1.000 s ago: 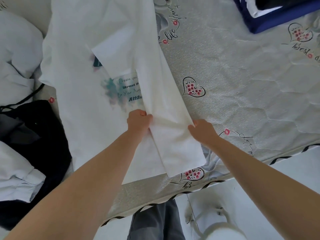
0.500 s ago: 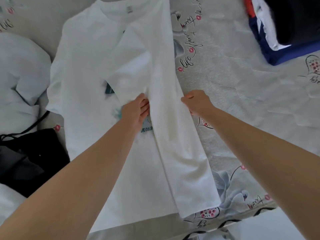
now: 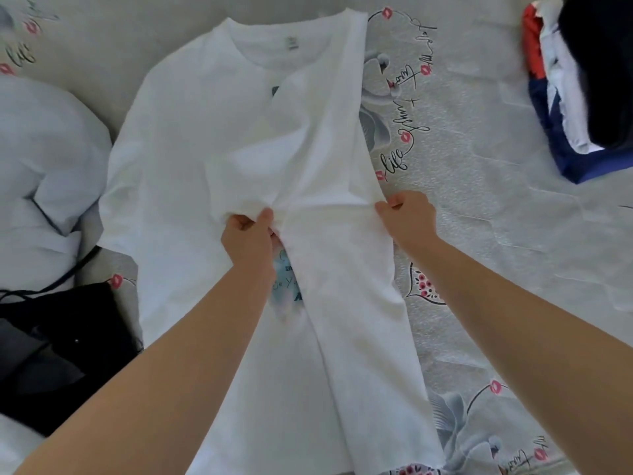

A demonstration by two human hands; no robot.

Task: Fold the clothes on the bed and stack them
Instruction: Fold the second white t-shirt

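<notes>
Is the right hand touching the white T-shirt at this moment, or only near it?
Touching. The head view shows the right hand pinching the folded edge of the white T-shirt, with the cloth pulled into creases between its thumb and fingers.

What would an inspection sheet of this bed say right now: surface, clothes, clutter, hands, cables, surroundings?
Surface: grey quilted mattress cover printed with hearts, lips and script.
Job's things: white T-shirt lying flat, collar away from the person, its right side folded over the middle; stack of folded clothes at the far right.
Clutter: black garment and pale bundle of fabric at the left.
Hands: left hand pinches the folded sleeve's edge; right hand grips the fold's outer edge.
Cables: a thin black cord near the black garment.
Surroundings: nothing seen beyond the bed.
</notes>
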